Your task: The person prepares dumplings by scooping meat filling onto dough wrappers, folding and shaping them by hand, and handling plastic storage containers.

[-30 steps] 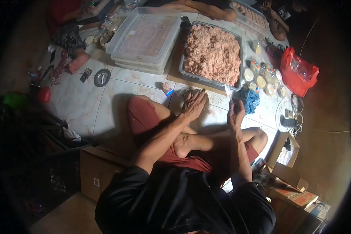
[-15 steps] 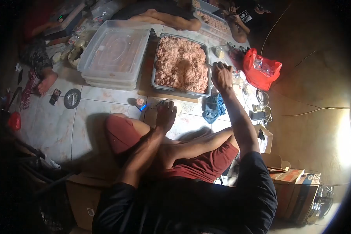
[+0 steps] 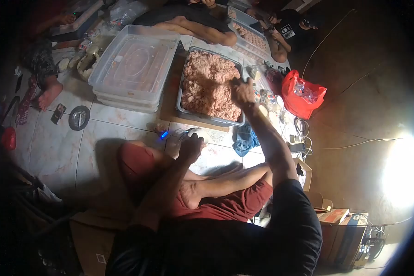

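Observation:
A grey tub [image 3: 178, 108] heaped with pink, coarse ground-meat-like mixture [image 3: 211, 78] sits in front of me. At its right rim is my right hand [image 3: 244, 95], fingers bent over the edge of the mixture; something dark shows at the fingertips, too unclear to name. Lower down, above my crossed legs, my left hand [image 3: 191, 148] is closed with fingers curled, beside a pale roundish thing [image 3: 200, 134]. What it grips, if anything, is hidden. Left of it, a small device with a lit blue display [image 3: 163, 135] has a pinkish lump [image 3: 159, 127] by it.
Stacked clear plastic boxes [image 3: 129, 99] stand left of the tub. A blue cloth [image 3: 246, 140], a red plastic bag [image 3: 303, 99] and cables [image 3: 303, 131] lie right. Other people sit beyond, near boxes with pink pieces [image 3: 250, 37]. A round dark dish [image 3: 79, 118] rests left.
My right hand has moved left, from beside the tub to over its right edge. My left hand has turned and dropped slightly, and a pale roundish thing now shows beside it. The view has shifted slightly.

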A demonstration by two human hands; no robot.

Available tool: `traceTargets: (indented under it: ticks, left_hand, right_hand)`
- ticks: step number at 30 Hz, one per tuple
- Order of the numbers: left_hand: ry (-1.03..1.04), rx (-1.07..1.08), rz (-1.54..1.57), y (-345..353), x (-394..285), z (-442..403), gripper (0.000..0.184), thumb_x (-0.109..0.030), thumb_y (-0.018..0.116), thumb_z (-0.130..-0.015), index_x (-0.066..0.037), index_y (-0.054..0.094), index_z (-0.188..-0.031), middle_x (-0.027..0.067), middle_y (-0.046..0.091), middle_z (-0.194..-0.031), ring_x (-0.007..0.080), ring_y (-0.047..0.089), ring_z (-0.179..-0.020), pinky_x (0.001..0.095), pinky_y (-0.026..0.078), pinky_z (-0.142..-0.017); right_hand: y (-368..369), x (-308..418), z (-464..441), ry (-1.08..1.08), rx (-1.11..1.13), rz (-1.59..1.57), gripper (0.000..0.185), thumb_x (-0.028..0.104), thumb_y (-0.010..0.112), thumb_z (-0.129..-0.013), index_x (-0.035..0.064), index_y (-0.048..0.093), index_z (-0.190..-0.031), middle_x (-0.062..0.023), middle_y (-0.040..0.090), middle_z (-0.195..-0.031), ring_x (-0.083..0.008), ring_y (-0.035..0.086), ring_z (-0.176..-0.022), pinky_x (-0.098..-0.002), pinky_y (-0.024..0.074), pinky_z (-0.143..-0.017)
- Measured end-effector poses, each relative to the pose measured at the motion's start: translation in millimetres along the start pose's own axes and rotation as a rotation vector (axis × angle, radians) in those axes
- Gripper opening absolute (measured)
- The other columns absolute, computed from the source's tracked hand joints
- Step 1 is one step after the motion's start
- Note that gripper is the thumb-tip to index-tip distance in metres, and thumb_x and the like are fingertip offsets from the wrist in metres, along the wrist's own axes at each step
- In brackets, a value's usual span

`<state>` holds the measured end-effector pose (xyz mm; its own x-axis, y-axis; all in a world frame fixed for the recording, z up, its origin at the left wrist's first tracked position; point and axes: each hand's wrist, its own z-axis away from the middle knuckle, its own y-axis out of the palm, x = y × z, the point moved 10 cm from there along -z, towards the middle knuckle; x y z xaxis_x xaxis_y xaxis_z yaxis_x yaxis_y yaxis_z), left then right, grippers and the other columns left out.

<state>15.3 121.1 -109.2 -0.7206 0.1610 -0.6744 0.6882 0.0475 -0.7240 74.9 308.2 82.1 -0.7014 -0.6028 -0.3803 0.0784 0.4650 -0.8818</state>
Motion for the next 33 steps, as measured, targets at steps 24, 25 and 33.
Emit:
traceTargets:
  ticks: [24,25,33]
  left_hand:
    - [0.077,-0.147,-0.140,-25.0,-13.6,-4.7,0.023,-0.025,0.080,-0.074,-0.010,0.068,-0.086,0.0114,0.062,-0.092,0.0322,0.060,-0.095,0.0485,0.043,-0.084]
    - [0.012,-0.085,-0.117,-24.1,-6.2,-5.5,0.022,-0.024,0.080,-0.074,-0.009,0.067,-0.086,0.0122,0.062,-0.089,0.0331,0.061,-0.091,0.0482,0.044,-0.080]
    - [0.020,-0.053,0.232,-8.3,-0.5,-2.5,0.032,-0.030,0.081,-0.075,-0.005,0.062,-0.083,0.0167,0.064,-0.079,0.0368,0.063,-0.081,0.0475,0.048,-0.073]
  right_hand:
    - [11.0,18.7,-2.1,-0.175,0.065,0.005,0.014,0.010,0.054,-0.086,0.0140,0.066,-0.093,-0.0066,0.066,-0.089,-0.0240,0.062,-0.092,-0.0424,0.0380,-0.090]
    - [-3.7,40.3,8.8,-0.241,0.078,-0.050,0.017,0.006,0.056,-0.082,0.0126,0.066,-0.094,-0.0074,0.065,-0.092,-0.0250,0.062,-0.095,-0.0420,0.0382,-0.091]
    - [14.3,-3.6,13.1,-0.033,0.120,0.024,0.012,0.015,0.053,-0.090,0.0159,0.064,-0.090,-0.0047,0.067,-0.094,-0.0224,0.062,-0.094,-0.0414,0.0373,-0.090]
